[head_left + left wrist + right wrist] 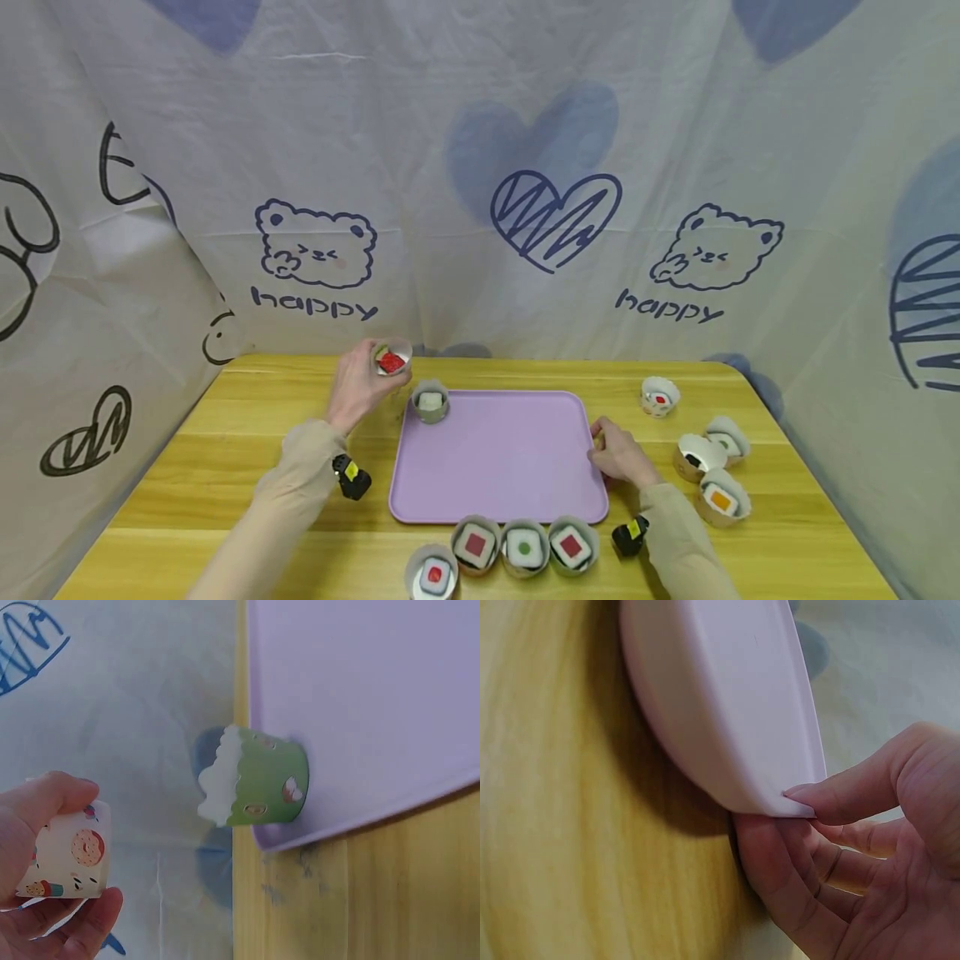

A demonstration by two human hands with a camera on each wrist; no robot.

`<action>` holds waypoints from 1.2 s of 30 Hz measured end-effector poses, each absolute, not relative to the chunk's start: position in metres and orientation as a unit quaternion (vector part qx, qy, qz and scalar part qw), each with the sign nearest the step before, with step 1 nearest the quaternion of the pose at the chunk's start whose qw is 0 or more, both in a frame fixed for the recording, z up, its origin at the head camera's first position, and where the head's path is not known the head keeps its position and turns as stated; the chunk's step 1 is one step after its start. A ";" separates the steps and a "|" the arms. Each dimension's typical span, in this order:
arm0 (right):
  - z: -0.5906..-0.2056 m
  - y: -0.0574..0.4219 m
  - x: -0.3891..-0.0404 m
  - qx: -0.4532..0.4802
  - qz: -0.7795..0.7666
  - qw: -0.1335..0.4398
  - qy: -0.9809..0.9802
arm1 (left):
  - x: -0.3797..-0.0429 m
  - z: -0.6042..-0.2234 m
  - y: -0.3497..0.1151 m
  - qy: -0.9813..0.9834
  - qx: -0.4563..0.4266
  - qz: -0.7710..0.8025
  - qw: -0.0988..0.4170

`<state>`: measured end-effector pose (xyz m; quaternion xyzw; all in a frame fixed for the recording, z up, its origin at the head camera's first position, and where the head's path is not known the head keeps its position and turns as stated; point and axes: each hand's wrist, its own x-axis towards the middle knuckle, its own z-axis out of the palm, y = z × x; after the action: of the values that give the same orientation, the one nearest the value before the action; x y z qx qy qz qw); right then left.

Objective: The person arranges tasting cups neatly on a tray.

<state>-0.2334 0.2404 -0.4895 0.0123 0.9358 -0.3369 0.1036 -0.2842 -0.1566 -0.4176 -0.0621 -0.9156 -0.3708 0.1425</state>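
Cup (71, 851) pinched in the left hand (352, 390) is raised just outside the tray's (502, 458) far left corner, where a green cup (270, 784) stands; the right hand (621, 454) pinches the tray's right edge.

The lilac tray (495, 458) was smooth, matt plastic. The white cup (71, 862), lower left in the left wrist view, was printed paper. The table (187, 467) showed smooth wood grain; the backdrop (431, 125) was creased, matt cloth.

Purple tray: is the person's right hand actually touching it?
Touching. The right wrist view shows the right hand pinching the rim of the purple tray between thumb and fingers.
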 end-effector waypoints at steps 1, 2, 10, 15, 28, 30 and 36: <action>-0.489 0.240 -0.233 0.013 -0.337 0.104 0.936 | -0.284 -0.418 -0.154 -0.916 -0.061 -0.370 0.142; -0.490 0.241 -0.233 0.013 -0.337 0.105 0.936 | -0.284 -0.418 -0.152 -0.917 -0.061 -0.369 0.140; -0.489 0.241 -0.233 0.010 -0.332 0.098 0.938 | -0.283 -0.422 -0.132 -0.916 -0.084 -0.365 0.147; -0.490 0.241 -0.234 0.009 -0.331 0.097 0.939 | -0.283 -0.424 -0.119 -0.919 -0.095 -0.351 0.152; -0.491 0.242 -0.233 0.005 -0.333 0.093 0.938 | -0.284 -0.429 -0.084 -0.933 -0.112 -0.305 0.156; -0.491 0.242 -0.232 0.005 -0.336 0.096 0.937 | -0.284 -0.431 -0.079 -0.937 -0.112 -0.291 0.155; -0.489 0.241 -0.231 0.006 -0.335 0.098 0.937 | -0.286 -0.437 -0.068 -0.936 -0.134 -0.280 0.167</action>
<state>-0.2315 0.2410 -0.4888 0.0059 0.9372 -0.3349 0.0976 -0.2856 -0.0679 -0.4366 -0.1339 -0.9359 -0.2800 0.1668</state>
